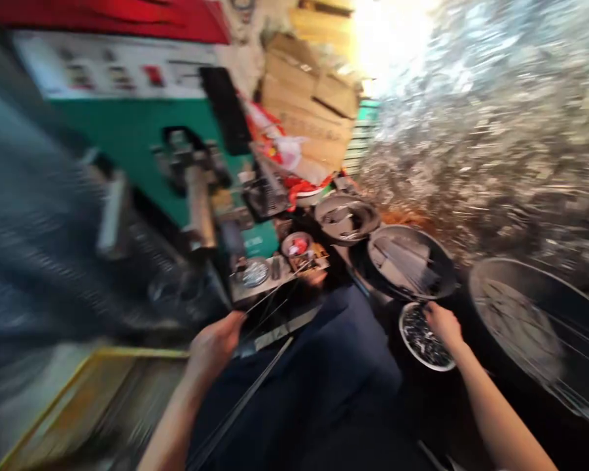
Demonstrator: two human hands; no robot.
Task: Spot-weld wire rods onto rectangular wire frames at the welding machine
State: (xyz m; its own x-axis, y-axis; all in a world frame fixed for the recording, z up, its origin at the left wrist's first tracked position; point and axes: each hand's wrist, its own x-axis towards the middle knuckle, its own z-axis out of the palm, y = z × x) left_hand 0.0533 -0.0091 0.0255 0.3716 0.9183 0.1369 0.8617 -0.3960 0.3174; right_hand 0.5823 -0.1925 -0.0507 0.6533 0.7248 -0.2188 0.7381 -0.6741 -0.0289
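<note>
My left hand (218, 337) is closed around the end of a thin metal rod (269, 294), which slants up and away to the right. A white-rimmed bowl (403, 333) full of small dark and shiny metal pieces (425, 337) stands to the right of my knee. At the bowl's far right rim is my right hand (444, 325), its fingers pressed together and pointing down; blur hides what is between them. More long thin rods (255, 389) lie across my dark-clothed lap (324, 366).
On the left is a green machine (122, 150) with metal fittings. A small ledge (269, 286) carries dishes of small parts. Dark round pans (412, 261) line the right, with a large tub (520, 314) nearest. A yellow crate (98, 353) sits lower left; piled shiny scrap (495, 131) rises behind.
</note>
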